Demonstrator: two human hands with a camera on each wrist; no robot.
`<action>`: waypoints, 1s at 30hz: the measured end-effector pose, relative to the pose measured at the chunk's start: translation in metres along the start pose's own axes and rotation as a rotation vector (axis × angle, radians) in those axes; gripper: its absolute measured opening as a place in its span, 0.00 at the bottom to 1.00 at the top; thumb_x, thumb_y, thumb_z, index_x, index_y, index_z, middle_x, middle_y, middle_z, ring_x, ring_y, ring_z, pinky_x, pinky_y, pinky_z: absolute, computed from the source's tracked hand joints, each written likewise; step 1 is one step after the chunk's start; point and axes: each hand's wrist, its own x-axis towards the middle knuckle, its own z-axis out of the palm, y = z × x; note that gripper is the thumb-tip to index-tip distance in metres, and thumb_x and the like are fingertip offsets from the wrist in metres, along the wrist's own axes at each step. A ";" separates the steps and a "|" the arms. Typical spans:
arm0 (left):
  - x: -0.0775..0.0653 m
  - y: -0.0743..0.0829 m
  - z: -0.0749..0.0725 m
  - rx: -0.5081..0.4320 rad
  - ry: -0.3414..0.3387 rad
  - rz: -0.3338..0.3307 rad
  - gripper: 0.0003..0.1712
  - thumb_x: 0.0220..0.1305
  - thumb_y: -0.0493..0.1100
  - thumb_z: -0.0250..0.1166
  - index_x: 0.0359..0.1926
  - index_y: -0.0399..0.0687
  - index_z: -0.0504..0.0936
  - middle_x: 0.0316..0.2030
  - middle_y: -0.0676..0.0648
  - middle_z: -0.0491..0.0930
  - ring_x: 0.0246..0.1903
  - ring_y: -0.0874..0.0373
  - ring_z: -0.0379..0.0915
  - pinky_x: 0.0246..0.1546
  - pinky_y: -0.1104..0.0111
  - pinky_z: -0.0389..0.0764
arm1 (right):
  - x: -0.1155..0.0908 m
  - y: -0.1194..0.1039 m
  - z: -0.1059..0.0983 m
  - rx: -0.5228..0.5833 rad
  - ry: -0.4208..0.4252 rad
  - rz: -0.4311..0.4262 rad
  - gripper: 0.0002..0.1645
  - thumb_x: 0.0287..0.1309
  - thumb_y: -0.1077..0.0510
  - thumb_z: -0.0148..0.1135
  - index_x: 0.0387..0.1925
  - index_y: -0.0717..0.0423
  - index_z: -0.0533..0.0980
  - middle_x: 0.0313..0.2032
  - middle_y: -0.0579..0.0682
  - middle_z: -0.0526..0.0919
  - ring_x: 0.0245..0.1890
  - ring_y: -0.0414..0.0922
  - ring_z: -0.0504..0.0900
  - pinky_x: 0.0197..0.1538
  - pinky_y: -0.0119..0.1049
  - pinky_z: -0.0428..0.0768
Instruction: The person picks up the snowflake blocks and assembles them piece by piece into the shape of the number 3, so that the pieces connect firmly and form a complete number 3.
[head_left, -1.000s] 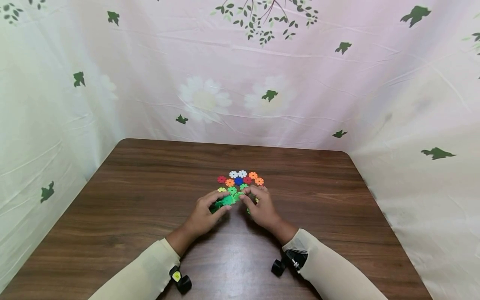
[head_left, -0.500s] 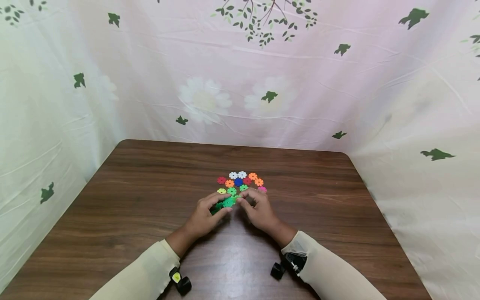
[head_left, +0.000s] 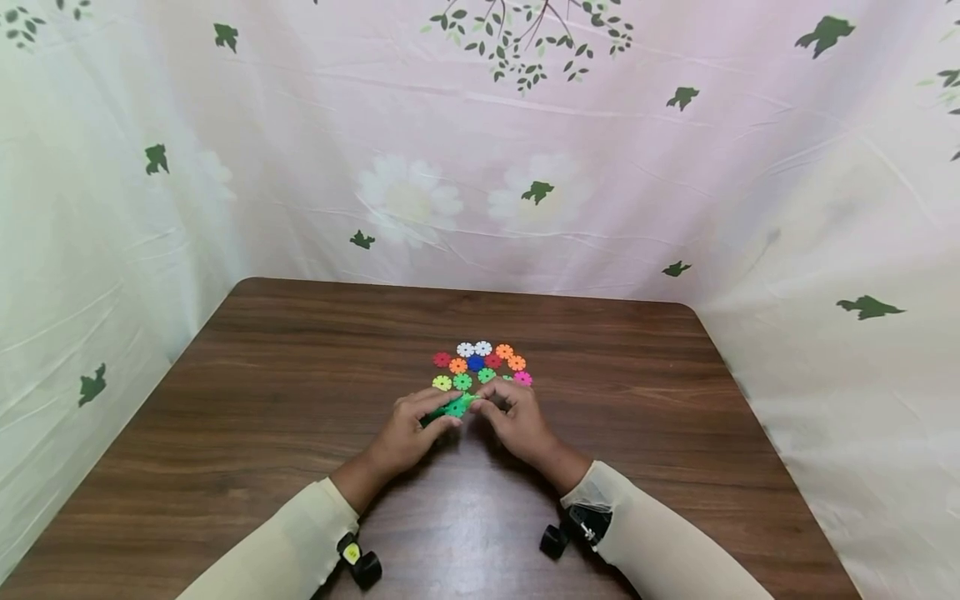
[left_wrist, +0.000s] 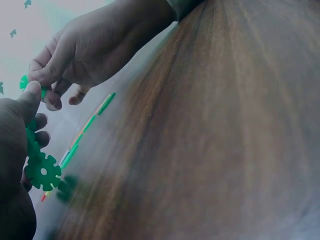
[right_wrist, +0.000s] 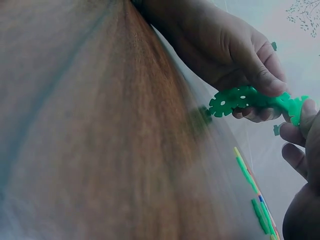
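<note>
My left hand [head_left: 405, 429] holds a short chain of green notched discs [right_wrist: 227, 102] joined edge to edge, thumb on one side and fingers on the other. One disc [left_wrist: 43, 171] of the chain sticks out below the left hand in the left wrist view. At the chain's other end, my right hand [head_left: 521, 423] pinches a green disc [right_wrist: 296, 111] between thumb and forefinger. Both hands are close together, raised over the table. In the head view the fingers cover part of the chain and the join between the hands.
Loose notched discs lie flat just beyond the hands: white [head_left: 483, 348], orange [head_left: 504, 352], red [head_left: 442, 359], blue [head_left: 476, 363], green [head_left: 462, 382], yellow [head_left: 442, 382] and pink [head_left: 522, 378]. The brown wooden table [head_left: 300, 350] ends at a printed cloth backdrop [head_left: 465, 267].
My right hand has shifted slightly left and nearer, bringing its pinching fingertips closer to the left hand's chain. The pink disc beyond it now shows more fully. The left hand stays nearly still.
</note>
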 end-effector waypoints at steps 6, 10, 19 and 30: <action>0.000 -0.001 0.000 0.044 0.008 0.034 0.25 0.63 0.30 0.76 0.62 0.31 0.87 0.52 0.39 0.92 0.52 0.42 0.89 0.54 0.52 0.89 | 0.001 -0.003 0.000 0.037 -0.019 0.056 0.03 0.66 0.70 0.71 0.35 0.63 0.85 0.34 0.62 0.91 0.33 0.56 0.86 0.41 0.29 0.82; 0.002 0.000 -0.001 0.061 0.008 0.043 0.26 0.62 0.31 0.77 0.62 0.31 0.87 0.51 0.39 0.92 0.51 0.43 0.90 0.52 0.54 0.86 | 0.002 -0.003 0.000 0.046 -0.023 0.086 0.03 0.68 0.70 0.70 0.35 0.64 0.85 0.35 0.63 0.91 0.35 0.44 0.85 0.43 0.29 0.82; 0.004 0.001 0.000 0.101 0.018 0.070 0.26 0.61 0.32 0.78 0.61 0.32 0.87 0.51 0.39 0.92 0.50 0.43 0.90 0.49 0.60 0.82 | 0.003 -0.004 -0.002 0.058 -0.027 0.115 0.03 0.67 0.70 0.71 0.35 0.67 0.84 0.35 0.65 0.90 0.39 0.35 0.85 0.46 0.30 0.83; 0.002 0.000 0.001 0.159 0.028 0.137 0.26 0.60 0.32 0.79 0.61 0.33 0.88 0.52 0.41 0.92 0.51 0.45 0.89 0.50 0.54 0.83 | 0.000 -0.004 0.000 0.028 -0.024 0.086 0.03 0.67 0.69 0.71 0.35 0.62 0.85 0.36 0.60 0.91 0.38 0.39 0.87 0.45 0.31 0.85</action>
